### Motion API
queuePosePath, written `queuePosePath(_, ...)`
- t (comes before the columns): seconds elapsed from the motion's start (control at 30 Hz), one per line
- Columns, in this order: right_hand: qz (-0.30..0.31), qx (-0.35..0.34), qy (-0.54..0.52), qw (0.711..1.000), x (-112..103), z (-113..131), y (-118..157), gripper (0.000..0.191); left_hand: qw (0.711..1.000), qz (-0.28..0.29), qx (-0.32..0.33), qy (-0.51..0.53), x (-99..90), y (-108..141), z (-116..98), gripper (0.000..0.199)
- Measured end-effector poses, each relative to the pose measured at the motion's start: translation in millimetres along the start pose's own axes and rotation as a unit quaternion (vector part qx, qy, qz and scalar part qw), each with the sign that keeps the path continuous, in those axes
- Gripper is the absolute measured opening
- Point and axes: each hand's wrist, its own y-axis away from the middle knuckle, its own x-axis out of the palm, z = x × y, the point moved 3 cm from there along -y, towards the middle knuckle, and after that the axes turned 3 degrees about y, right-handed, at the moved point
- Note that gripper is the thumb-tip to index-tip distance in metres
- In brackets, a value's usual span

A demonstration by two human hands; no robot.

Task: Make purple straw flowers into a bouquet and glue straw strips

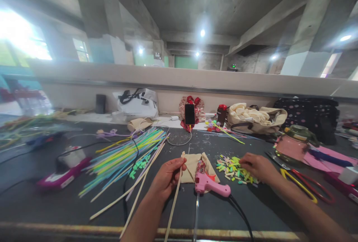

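Observation:
My left hand (169, 175) pinches the upper end of a long cream pipe cleaner (175, 204), which slants down past the table's front edge. My right hand (254, 165) is over a pile of short cut pieces (228, 167), mostly yellow, green and cream. Its fingers are drawn together at the pile's edge, and anything between them is too small to make out. Between the hands, a pink glue gun (211, 185) lies on a folded beige cloth (188, 173), a clear glue stick projecting from its rear.
Left of my hands lie a bundle of coloured pipe cleaners (125, 156), green cut pieces (140, 165) and a purple power strip (65, 175). A phone (189, 114) stands behind. Scissors (299, 186) and a pink jug (292, 145) are at right. The glue gun's black cable (242, 214) crosses the front edge.

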Motion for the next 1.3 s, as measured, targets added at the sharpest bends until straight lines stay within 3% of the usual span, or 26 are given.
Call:
queuePosePath(0.27,0.036,0.004,-0.056,0.998,-8.2,10.1,33.5,0.021,1.0,0.011,-0.012,-0.006,3.1,1.0,-0.7,0.016)
queuePosePath(0.43,-0.001,0.073,-0.166,0.983,-19.6,-5.1,42.6,0.024,1.0,0.012,-0.018,-0.006,1.0,-0.5,-0.1,0.015)
queuePosePath(0.6,0.064,0.045,-0.103,0.992,-16.9,-3.0,54.1,0.016,1.0,0.011,-0.025,-0.001,0.3,-1.3,0.6,0.014)
queuePosePath(0.77,0.068,-0.018,-0.028,0.997,-11.9,4.0,58.8,0.019,1.0,0.008,-0.025,0.006,0.2,-1.4,1.1,0.014)
queuePosePath(0.93,0.078,-0.022,-0.001,0.997,-7.5,0.7,55.9,0.018,1.0,0.01,-0.028,0.006,-2.6,-2.6,2.2,0.015)
queuePosePath(1.07,0.069,0.008,-0.041,0.997,-9.1,0.8,54.9,0.013,1.0,0.009,-0.025,0.008,-2.7,-2.4,2.3,0.014)
queuePosePath(1.13,0.046,0.048,-0.119,0.991,-10.5,-1.1,53.4,0.01,1.0,0.01,-0.022,0.009,-2.2,-2.2,1.8,0.015)
queuePosePath(1.3,-0.022,0.16,-0.286,0.945,-4.5,-17.4,44.4,0.011,1.0,0.014,-0.027,0.002,-1.4,-1.7,1.1,0.015)
